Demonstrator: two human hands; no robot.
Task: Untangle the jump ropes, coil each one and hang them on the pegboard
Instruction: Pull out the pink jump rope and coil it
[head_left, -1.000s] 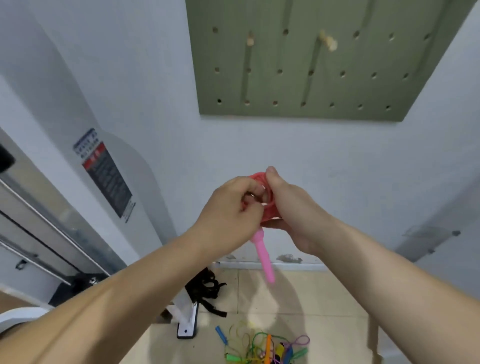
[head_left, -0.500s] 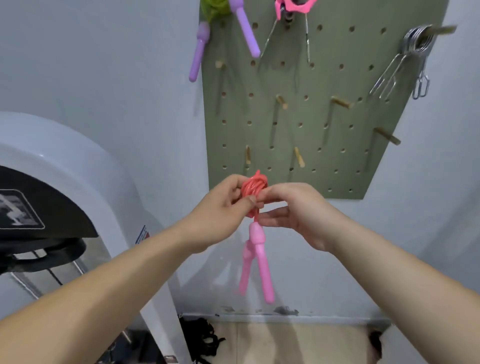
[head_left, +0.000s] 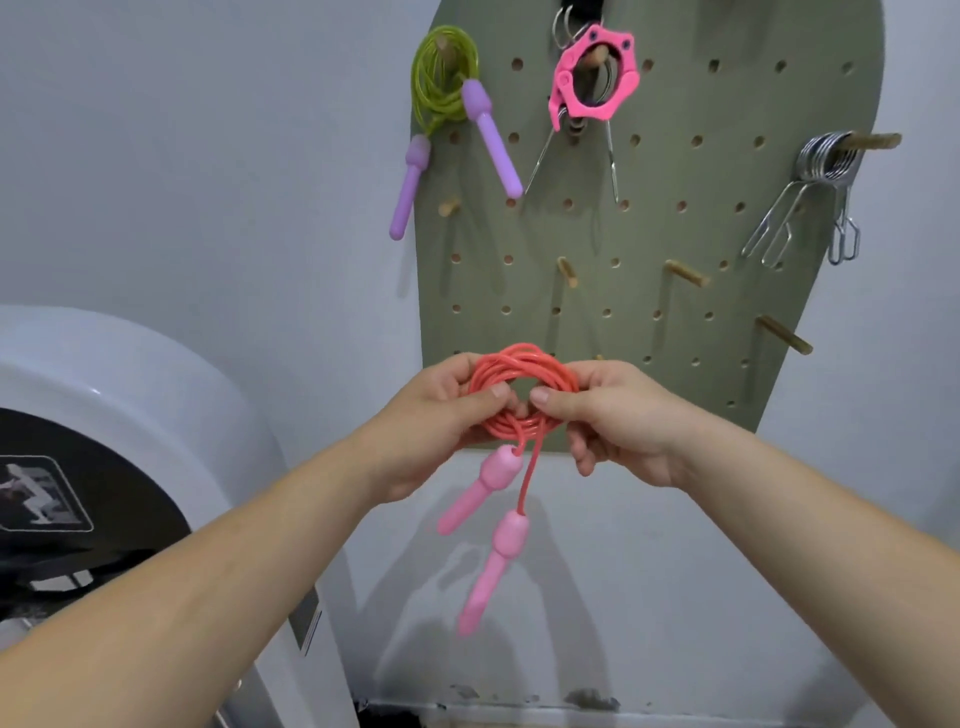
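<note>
- Presently, the step in hand is the hanging stage for one rope: the red jump rope (head_left: 522, 361) is already wound into a compact ring and is held up in front of the lower edge of the pegboard (head_left: 483, 283).
- Left hand (head_left: 436, 421): fingers and thumb are curled round the left side of the ring, with the thumb pressed across the strands.
- Right hand (head_left: 623, 426): it pinches the right side likewise, thumb on the near face and fingers behind. The ring's centre shows open between the two thumbs.
- Appearance of the rope: a thin, glossy coral-red cord in several close turns. Two pink handles hang below it, the upper handle (head_left: 483, 483) just under the ring and tilted left, the lower handle (head_left: 496, 566) on a longer tail of cord.
- Next move, as a judgement: raise the ring and pass its open centre over a free wooden peg (head_left: 567, 271), such as the bare one above the hands. The turns need a firm pinch until the peg bears them, or the coil may spring loose.
- Progress, judging by the board: a green rope (head_left: 434, 104) with purple handles already hangs on the top-left peg.
- Also on the board: a pink collar clamp (head_left: 587, 110) and metal spring clips (head_left: 826, 156).
</note>
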